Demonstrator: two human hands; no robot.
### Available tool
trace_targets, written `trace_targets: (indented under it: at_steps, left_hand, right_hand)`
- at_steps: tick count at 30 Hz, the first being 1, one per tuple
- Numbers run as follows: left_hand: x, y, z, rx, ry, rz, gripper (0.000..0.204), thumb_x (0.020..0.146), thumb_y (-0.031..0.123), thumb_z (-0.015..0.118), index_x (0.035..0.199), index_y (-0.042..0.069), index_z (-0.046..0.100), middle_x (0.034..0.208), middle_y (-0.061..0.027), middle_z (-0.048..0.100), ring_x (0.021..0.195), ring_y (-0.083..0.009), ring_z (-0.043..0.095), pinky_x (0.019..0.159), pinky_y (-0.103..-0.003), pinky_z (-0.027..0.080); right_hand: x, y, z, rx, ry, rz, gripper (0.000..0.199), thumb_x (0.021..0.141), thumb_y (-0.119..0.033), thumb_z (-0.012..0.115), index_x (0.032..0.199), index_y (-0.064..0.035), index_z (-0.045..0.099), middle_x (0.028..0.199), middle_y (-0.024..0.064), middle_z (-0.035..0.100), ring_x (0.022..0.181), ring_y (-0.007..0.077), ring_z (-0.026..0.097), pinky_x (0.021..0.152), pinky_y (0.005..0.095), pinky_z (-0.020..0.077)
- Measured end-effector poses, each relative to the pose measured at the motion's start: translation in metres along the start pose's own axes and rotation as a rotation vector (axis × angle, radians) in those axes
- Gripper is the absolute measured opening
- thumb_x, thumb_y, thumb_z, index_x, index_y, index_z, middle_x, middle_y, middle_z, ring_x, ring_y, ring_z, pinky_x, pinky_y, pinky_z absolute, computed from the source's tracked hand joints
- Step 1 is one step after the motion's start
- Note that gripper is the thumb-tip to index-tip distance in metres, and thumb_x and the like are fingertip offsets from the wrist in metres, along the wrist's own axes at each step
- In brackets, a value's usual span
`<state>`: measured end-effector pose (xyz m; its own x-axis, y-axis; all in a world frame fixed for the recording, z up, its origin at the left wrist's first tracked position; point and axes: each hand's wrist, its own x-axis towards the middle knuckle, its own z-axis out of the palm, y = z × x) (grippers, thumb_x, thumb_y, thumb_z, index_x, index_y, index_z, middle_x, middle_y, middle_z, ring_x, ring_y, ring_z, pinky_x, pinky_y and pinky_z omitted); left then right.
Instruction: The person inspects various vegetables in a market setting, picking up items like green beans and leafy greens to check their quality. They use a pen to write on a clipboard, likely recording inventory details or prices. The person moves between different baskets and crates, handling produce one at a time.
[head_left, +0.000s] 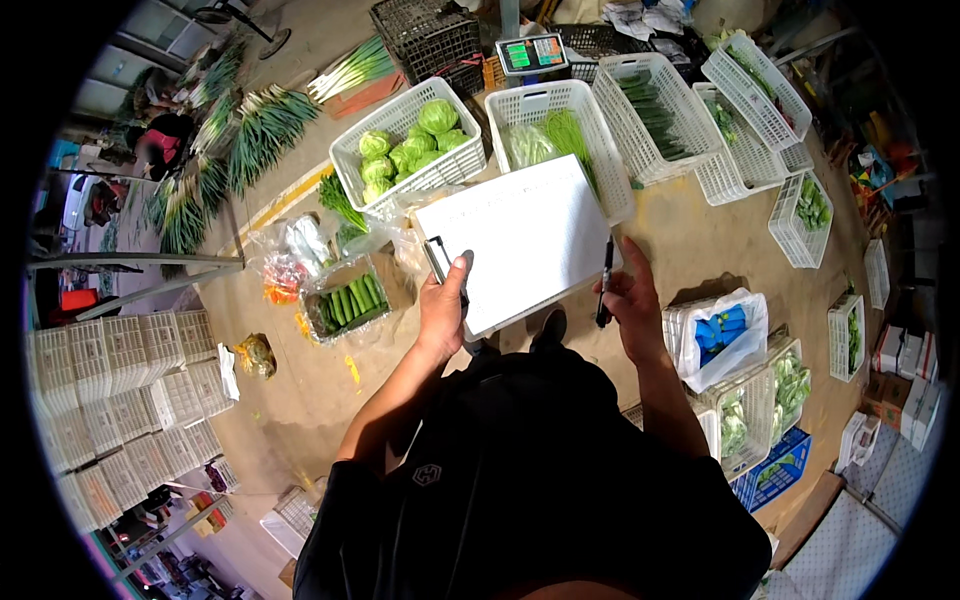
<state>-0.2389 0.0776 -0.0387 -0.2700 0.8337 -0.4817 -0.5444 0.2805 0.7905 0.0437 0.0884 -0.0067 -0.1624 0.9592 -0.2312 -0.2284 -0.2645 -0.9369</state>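
Toward twelve o'clock, the left hand grips the white, paper-covered rectangular clipboard at its eight-o'clock edge, thumb on top; the right hand pinches a slim black pen near its four-o'clock edge. Best to brace the board firmly, keep it level, and hold the pen lightly.

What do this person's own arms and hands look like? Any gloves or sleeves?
The left hand and right hand are bare: no gloves, watch or cables visible. Short black sleeves match a black top with a pale hexagonal emblem.
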Motion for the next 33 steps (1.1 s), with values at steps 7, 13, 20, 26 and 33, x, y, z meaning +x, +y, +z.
trace_targets:
  at_steps: [7,13,20,26,33]
  left_hand:
    - [-0.002,0.002,-0.001,-0.013,0.027,0.019,0.044,0.094,0.029,0.071,0.124,0.0,0.059,0.12,-0.0091,0.066,0.109,-0.0171,0.061,0.097,-0.032,0.048]
    - [0.013,0.017,-0.051,0.107,0.226,0.078,0.041,0.092,0.033,0.073,0.116,0.002,0.06,0.106,-0.0056,0.065,0.093,-0.0152,0.06,0.083,-0.031,0.05]
    - [0.066,0.031,-0.061,0.142,0.241,0.065,0.05,0.094,0.033,0.07,0.123,-0.004,0.053,0.114,-0.009,0.064,0.099,-0.018,0.062,0.086,-0.033,0.053]
    - [0.093,0.018,-0.005,0.368,-0.372,-0.024,0.056,0.095,0.038,0.068,0.13,-0.005,0.056,0.12,-0.0112,0.063,0.104,-0.0225,0.062,0.091,-0.037,0.051]
    - [0.079,-0.013,0.035,0.663,-0.989,-0.483,0.063,0.1,0.041,0.057,0.144,-0.001,0.041,0.142,-0.0159,0.052,0.125,-0.0347,0.054,0.106,-0.046,0.044]
  right_hand:
    - [-0.006,-0.003,-0.027,0.145,0.098,-0.018,0.047,0.091,0.005,0.054,0.138,-0.0027,0.052,0.095,0.0024,0.059,0.083,0.0096,0.059,0.073,0.0238,0.0508]
    - [-0.026,0.019,-0.059,-0.275,0.296,-0.225,0.031,0.09,0.005,0.063,0.12,-0.0015,0.058,0.086,-0.0013,0.056,0.078,0.0061,0.055,0.066,0.0215,0.0455]
    - [-0.069,0.023,-0.059,-0.093,0.714,-0.23,0.026,0.103,-0.023,0.056,0.106,0.0012,0.063,0.073,0.0014,0.057,0.063,0.0094,0.054,0.061,0.0249,0.0453]
    - [-0.142,0.062,0.018,0.079,1.101,-0.33,0.025,0.102,-0.022,0.057,0.115,-0.002,0.063,0.09,0.0018,0.066,0.082,0.01,0.063,0.076,0.0265,0.0517]
    - [-0.249,0.138,0.168,-0.029,1.609,-0.297,0.021,0.096,-0.025,0.067,0.094,-0.0036,0.067,0.072,-0.0024,0.059,0.069,0.0062,0.052,0.062,0.0262,0.0446]
